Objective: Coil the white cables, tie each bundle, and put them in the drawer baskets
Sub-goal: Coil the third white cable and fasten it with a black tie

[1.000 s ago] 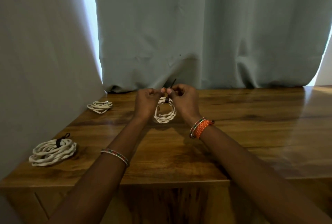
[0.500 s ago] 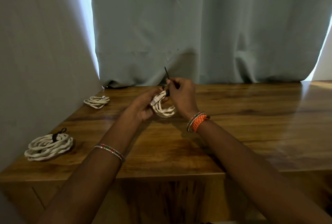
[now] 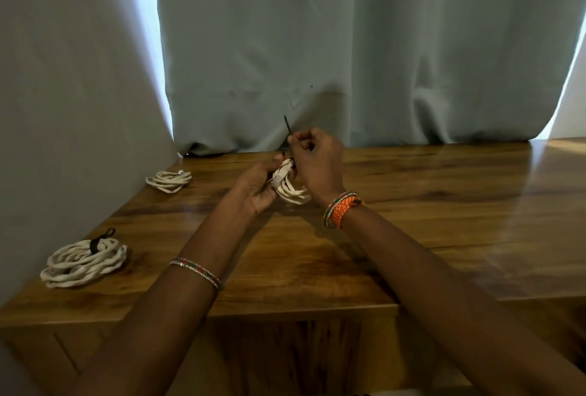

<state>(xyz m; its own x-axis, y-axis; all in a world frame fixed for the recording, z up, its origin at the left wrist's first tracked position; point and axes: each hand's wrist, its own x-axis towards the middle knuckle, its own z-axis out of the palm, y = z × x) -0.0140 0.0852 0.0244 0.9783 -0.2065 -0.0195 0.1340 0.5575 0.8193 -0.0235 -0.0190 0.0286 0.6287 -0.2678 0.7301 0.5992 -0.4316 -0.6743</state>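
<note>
A polished wooden table (image 3: 412,221) carries two white cable coils. A tied bundle (image 3: 84,262) and a smaller coil (image 3: 169,180) lie left of the fingers (image 3: 279,162).

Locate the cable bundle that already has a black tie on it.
In the head view, the tied bundle lies at the near left of the wooden table, close to the grey wall, nearer the camera than the smaller untied coil.

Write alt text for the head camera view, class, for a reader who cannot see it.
Above a wooden table, the left hand holds a small coil of white cable while the right hand pinches a black tie pointing upward. A tied bundle and another coil lie at left; a grey curtain hangs behind.
</note>
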